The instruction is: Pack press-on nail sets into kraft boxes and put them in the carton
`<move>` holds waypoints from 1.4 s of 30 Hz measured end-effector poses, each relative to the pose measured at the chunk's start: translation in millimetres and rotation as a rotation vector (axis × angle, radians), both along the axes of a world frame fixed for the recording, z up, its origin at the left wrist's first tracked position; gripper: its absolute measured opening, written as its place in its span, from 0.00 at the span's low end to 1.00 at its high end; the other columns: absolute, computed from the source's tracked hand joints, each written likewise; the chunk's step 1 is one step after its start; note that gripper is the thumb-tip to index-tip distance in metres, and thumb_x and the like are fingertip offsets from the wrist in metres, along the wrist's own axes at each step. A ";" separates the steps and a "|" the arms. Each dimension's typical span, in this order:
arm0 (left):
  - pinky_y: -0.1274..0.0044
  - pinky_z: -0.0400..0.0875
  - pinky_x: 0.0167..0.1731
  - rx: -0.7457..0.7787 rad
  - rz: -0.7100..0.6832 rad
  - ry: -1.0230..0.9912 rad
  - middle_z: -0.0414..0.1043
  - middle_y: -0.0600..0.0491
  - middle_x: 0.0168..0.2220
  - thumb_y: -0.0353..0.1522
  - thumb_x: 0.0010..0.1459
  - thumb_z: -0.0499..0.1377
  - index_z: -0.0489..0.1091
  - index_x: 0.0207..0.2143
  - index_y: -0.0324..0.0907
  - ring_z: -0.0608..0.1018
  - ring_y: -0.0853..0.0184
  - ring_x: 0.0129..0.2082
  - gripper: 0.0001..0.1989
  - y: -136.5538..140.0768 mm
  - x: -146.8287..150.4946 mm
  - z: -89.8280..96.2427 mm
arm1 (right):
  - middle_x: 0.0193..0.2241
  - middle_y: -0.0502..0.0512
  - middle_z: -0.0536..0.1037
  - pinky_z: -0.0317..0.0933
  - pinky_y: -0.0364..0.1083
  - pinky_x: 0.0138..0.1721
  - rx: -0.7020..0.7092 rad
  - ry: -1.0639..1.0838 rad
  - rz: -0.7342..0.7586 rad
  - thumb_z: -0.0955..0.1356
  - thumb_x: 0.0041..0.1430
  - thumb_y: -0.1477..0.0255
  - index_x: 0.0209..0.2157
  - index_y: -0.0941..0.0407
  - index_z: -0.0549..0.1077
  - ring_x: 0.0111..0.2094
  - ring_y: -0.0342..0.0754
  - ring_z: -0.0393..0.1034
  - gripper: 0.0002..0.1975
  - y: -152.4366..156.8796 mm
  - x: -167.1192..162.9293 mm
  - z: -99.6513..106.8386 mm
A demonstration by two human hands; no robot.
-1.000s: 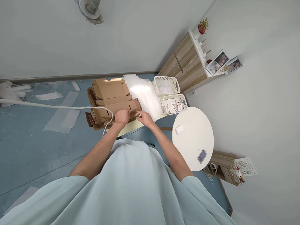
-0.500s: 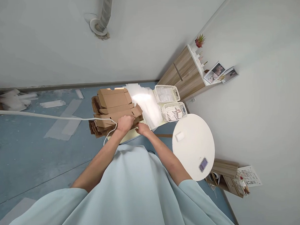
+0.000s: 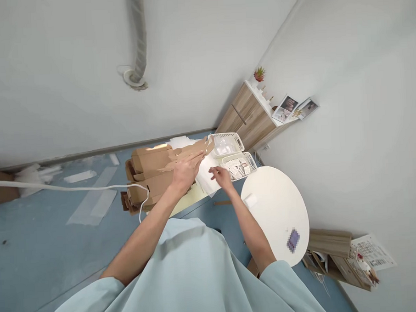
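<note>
My left hand [image 3: 185,174] is on a flattened cardboard box [image 3: 193,149], its fingers stretched along the near side and its thumb hidden. That box is tilted up over a stack of flattened cardboard boxes [image 3: 153,162]. Off to the right, my right hand [image 3: 221,176] hovers with slightly bent fingers apart and nothing in them. Below it lie white sheets [image 3: 206,175]. Just beyond its fingers stands a white basket of small printed cards or packets [image 3: 252,159]. A second white basket [image 3: 240,140] holds clear plastic items.
A white cord [image 3: 92,186] runs across the left to the box stack. The round white table [image 3: 275,208] at right carries a white roll-like item [image 3: 250,201] and a blurred-out purple object [image 3: 293,240]. A wooden cabinet [image 3: 249,110] stands in the corner. Packing sheets [image 3: 93,209] lie on the floor.
Both hands have moved apart from the near edge of the stack. The left has shifted forward with a flattened box tilting up; the right has let go and moved right. The view has turned slightly.
</note>
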State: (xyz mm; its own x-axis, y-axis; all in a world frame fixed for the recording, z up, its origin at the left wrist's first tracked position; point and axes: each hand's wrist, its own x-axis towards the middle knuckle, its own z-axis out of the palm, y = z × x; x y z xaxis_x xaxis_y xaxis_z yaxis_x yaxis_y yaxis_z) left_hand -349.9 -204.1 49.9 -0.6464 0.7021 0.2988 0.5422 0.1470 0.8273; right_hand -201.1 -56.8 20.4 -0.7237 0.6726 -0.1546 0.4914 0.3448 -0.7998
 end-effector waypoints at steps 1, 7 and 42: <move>0.57 0.73 0.68 0.024 -0.041 0.030 0.81 0.52 0.62 0.41 0.77 0.52 0.81 0.59 0.50 0.79 0.54 0.65 0.20 10.5 9.6 2.7 | 0.43 0.55 0.87 0.72 0.44 0.36 0.025 0.090 -0.070 0.64 0.73 0.50 0.36 0.53 0.80 0.30 0.47 0.82 0.23 12.8 11.4 19.3; 0.58 0.73 0.70 0.180 -0.401 0.210 0.82 0.52 0.61 0.35 0.78 0.50 0.81 0.59 0.50 0.82 0.59 0.62 0.21 83.5 98.5 6.0 | 0.33 0.55 0.85 0.67 0.45 0.27 0.133 0.249 -0.391 0.71 0.62 0.41 0.32 0.54 0.78 0.22 0.44 0.70 0.28 62.8 116.7 96.0; 0.63 0.72 0.64 -0.698 -1.432 0.687 0.68 0.32 0.70 0.20 0.61 0.61 0.73 0.64 0.38 0.74 0.49 0.69 0.28 229.8 441.9 -218.1 | 0.41 0.60 0.86 0.72 0.46 0.43 -0.498 -0.233 -1.335 0.73 0.63 0.65 0.39 0.59 0.82 0.42 0.53 0.84 0.11 29.9 555.4 -168.1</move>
State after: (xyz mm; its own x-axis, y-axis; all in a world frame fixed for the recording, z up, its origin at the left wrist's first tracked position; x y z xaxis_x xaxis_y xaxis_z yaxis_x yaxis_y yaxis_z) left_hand 92.0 25.7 -168.2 0.6575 0.6648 -0.3546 0.7489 -0.5251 0.4042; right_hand 354.3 -26.9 -147.7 0.4643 0.6562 -0.5948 0.3517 -0.7530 -0.5561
